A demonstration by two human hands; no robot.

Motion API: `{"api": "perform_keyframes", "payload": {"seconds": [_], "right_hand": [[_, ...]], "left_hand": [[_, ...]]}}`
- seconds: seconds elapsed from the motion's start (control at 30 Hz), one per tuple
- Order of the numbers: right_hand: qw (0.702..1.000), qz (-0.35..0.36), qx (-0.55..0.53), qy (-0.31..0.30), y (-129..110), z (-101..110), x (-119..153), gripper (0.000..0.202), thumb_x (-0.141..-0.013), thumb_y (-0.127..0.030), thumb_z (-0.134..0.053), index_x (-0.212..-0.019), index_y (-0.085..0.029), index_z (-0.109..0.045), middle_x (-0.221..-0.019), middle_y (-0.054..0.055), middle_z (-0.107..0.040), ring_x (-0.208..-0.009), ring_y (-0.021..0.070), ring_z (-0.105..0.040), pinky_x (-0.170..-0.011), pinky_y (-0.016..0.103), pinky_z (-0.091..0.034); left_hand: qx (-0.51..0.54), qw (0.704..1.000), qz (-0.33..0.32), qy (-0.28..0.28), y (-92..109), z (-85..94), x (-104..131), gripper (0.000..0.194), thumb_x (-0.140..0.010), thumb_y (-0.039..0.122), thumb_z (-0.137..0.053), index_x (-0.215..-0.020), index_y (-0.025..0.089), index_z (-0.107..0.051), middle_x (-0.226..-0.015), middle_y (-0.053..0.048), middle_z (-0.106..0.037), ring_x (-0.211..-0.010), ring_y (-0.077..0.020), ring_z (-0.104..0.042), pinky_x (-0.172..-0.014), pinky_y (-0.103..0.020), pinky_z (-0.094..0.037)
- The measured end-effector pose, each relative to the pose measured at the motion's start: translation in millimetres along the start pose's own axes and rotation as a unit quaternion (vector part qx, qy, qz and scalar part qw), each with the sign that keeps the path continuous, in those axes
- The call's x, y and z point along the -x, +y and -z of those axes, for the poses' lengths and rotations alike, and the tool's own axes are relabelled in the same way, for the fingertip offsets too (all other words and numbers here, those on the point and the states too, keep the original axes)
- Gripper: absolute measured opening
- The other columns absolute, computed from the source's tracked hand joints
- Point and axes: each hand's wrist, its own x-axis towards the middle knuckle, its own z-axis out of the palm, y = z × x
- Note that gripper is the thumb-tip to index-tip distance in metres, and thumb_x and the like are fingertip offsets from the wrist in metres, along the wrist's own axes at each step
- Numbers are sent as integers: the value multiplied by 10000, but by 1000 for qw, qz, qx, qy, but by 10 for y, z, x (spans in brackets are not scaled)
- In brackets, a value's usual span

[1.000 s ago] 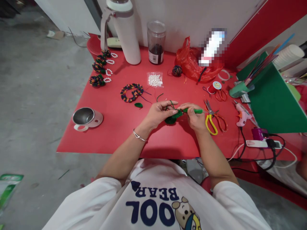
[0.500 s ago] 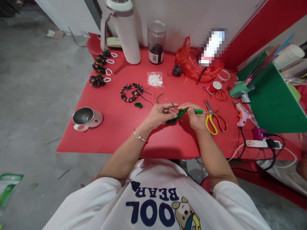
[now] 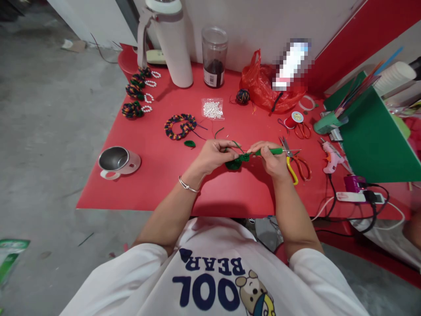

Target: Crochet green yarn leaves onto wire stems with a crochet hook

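Observation:
My left hand (image 3: 219, 153) pinches a small piece of dark green crochet (image 3: 234, 163), with green yarn running over its fingers. In my right hand (image 3: 270, 159) is a crochet hook (image 3: 270, 151) with a green handle, its thin metal tip reaching left to the crochet. Left of my hands lies a green crocheted leaf (image 3: 190, 144). Behind that rests a multicoloured crocheted strip (image 3: 180, 126) curled into a loop. Yellow-handled scissors (image 3: 290, 164) and orange-handled pliers or scissors (image 3: 302, 168) lie just beyond my right hand, partly overlapping.
A mug (image 3: 119, 162) stands at left. Across the back are a tall flask (image 3: 174, 48), a jar (image 3: 214, 57), a bag of white beads (image 3: 212, 109), a yarn ball (image 3: 242, 96) and a red plastic bag (image 3: 258, 83). A pink glue gun (image 3: 331, 159) and cables lie right.
My hands have moved slightly apart, the right one with the hook shifting right. More of the green crochet shows between them, and the yarn over my left fingers slants differently.

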Motion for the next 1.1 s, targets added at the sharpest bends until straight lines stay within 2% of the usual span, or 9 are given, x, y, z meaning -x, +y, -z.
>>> {"api": "perform_keyframes", "payload": {"seconds": [0.33, 0.53, 0.67, 0.87, 1.1], "right_hand": [[998, -19, 42, -31, -106, 37, 5, 281, -995, -467, -657, -857, -275, -809, -845, 12, -795, -826, 180, -746, -781, 341, -604], [993, -9, 109, -44, -219, 17, -1, 267, -1003, -434, -653, -860, -268, -806, -857, 22, -801, -840, 178, -744, -798, 338, -600], [989, 12, 141, -36, -266, -30, -7, 271, -1006, -423, -648, -846, -260, -795, -852, 30, -805, -831, 183, -751, -801, 347, -605], [984, 35, 173, -26, -259, -58, 4, 265, -1017, -396, -632, -857, -257, -791, -865, 33, -806, -837, 181, -756, -799, 348, -605], [975, 94, 202, -11, -214, -89, 21, 159, -1003, -317, -665, -941, -271, -804, -937, 24, -821, -891, 174, -770, -848, 346, -612]], "left_hand": [[-17, 999, -18, 21, -46, 3, -20, 212, -609, 133, -846, -814, 121, -790, -699, -63, -754, -623, -149, -672, -624, -283, -562], [-80, 994, -40, 59, -26, 1, -19, 186, -608, 126, -785, -793, 125, -799, -687, -39, -742, -619, -130, -633, -616, -263, -517], [-114, 988, -53, 87, -29, 9, -26, 165, -622, 144, -791, -786, 132, -805, -683, -29, -729, -592, -111, -578, -605, -266, -485], [-113, 987, -56, 97, -56, 15, -41, 176, -620, 169, -829, -792, 137, -810, -697, -33, -725, -592, -110, -555, -595, -273, -471], [-55, 991, -56, 108, -71, 32, -71, 207, -599, 210, -885, -774, 132, -805, -637, -19, -669, -532, -89, -497, -514, -252, -394]]}}
